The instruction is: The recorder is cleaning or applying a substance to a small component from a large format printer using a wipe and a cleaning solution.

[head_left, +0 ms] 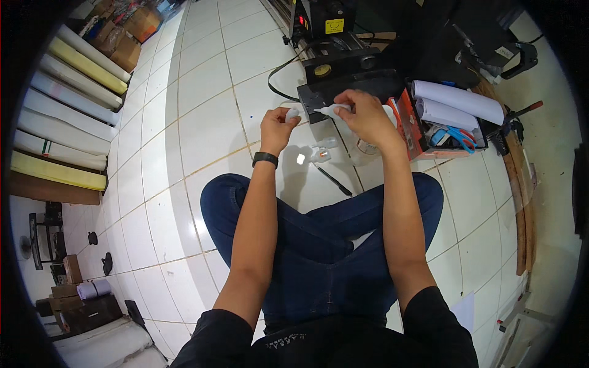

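My left hand (278, 130), with a dark band at the wrist, pinches a small whitish piece (292, 114) between thumb and fingertips. Across from it, my right hand (368, 119) is closed on a small white squeeze bottle (337, 111). The bottle lies nearly level, its thin nozzle pointing left toward the whitish piece, with a gap between them. Below the hands, small clear plastic packets (322, 151) lie on the tiles. A black pen (334, 180) rests near my crossed legs. Partly behind my right wrist stands a clear jar (367, 147).
Ahead is a black machine (331, 64) with a red light and a loose cable. An orange-black box (417, 126) at right holds scissors (461, 138) and white paper rolls (457, 101). Long rolls (67, 119) lie stacked at left. Wooden strips (524, 208) line the right wall.
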`<state>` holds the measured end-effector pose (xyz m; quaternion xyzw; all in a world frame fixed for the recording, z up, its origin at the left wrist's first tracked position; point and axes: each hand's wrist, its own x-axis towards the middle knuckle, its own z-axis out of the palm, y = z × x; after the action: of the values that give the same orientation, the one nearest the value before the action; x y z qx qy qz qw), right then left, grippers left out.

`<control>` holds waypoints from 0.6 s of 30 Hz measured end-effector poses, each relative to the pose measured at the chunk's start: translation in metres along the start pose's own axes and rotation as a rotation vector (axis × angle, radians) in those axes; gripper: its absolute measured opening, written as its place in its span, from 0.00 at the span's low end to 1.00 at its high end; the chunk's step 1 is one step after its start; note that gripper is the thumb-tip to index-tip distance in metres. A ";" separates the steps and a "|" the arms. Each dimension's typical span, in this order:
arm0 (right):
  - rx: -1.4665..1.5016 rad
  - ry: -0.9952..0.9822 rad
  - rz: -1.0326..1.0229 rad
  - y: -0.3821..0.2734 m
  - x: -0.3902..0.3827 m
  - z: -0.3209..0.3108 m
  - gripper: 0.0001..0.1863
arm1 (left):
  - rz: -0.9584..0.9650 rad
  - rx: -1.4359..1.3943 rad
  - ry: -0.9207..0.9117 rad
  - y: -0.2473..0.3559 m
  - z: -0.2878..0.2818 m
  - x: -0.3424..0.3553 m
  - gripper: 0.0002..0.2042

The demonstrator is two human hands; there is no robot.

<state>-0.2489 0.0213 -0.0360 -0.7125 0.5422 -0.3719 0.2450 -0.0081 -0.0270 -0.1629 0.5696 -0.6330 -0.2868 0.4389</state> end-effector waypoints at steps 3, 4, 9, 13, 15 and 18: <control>-0.090 -0.094 0.026 0.043 0.000 0.026 0.13 | -0.175 0.046 0.021 -0.015 0.011 -0.004 0.13; -0.178 -0.108 0.015 0.052 -0.002 0.037 0.12 | -0.197 0.091 0.010 -0.018 0.013 -0.006 0.12; -0.407 -0.223 0.028 0.080 -0.008 0.095 0.10 | -0.348 0.217 -0.008 -0.035 0.014 -0.018 0.12; -0.498 -0.203 0.024 0.102 -0.006 0.123 0.14 | -0.337 0.325 -0.032 -0.052 0.017 -0.022 0.13; -0.495 -0.171 0.022 0.111 -0.007 0.130 0.16 | -0.428 0.346 -0.098 -0.055 0.021 -0.025 0.14; -0.534 -0.177 0.029 0.114 -0.006 0.137 0.15 | -0.486 0.351 -0.157 -0.059 0.021 -0.027 0.14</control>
<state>-0.2074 -0.0141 -0.2061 -0.7737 0.6076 -0.1487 0.1005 -0.0002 -0.0144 -0.2295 0.7476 -0.5500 -0.3126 0.2019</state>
